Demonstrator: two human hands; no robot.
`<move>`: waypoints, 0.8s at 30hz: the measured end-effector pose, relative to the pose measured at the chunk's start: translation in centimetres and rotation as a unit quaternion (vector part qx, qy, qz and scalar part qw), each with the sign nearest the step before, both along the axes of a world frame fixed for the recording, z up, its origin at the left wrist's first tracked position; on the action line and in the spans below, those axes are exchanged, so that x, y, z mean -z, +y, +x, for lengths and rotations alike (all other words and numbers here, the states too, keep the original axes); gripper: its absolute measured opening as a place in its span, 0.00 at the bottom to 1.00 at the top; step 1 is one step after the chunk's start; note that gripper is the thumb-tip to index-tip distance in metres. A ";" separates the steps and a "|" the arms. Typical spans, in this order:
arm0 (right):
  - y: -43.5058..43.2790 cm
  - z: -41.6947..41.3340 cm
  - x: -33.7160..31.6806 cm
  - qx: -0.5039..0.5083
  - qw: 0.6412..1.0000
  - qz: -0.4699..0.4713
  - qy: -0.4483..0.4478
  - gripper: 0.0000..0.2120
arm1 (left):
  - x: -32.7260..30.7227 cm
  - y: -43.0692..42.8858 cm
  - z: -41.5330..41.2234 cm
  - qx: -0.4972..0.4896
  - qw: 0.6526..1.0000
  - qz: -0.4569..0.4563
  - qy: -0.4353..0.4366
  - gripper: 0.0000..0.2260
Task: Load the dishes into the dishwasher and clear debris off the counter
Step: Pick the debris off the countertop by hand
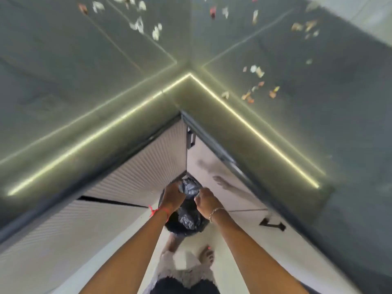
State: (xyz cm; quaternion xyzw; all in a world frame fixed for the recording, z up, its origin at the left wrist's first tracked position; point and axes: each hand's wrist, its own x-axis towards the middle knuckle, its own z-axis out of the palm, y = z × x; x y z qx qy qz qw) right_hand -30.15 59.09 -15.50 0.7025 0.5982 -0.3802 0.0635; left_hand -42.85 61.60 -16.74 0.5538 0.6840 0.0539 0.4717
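A lit strip (135,112) is seen along the worktop's front edge. Ribbed cabinet fronts (135,177) are noted below, with a dark handle (272,224) fitted at right.

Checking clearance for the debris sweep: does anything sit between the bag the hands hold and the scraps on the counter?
Only the counter's front edge: both hands hold the black bag below it, scraps lie farther back on top.

No text or label can be read anywhere.
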 end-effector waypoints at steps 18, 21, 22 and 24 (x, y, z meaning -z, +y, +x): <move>7.2 4.3 -29.3 0.009 0.952 0.286 0.112 0.13 | -28.8 8.1 0.1 -0.019 0.956 0.238 -0.170 0.06; 8.1 6.8 -28.8 0.047 0.945 0.309 0.093 0.13 | -28.3 10.7 1.0 0.048 0.953 0.284 -0.097 0.07; 8.6 7.5 -28.5 0.068 0.943 0.314 0.089 0.13 | -27.9 11.5 1.2 0.073 0.950 0.293 -0.077 0.09; 9.8 8.8 -27.8 0.107 0.937 0.322 0.084 0.13 | -26.8 13.4 1.7 0.134 0.944 0.301 -0.032 0.12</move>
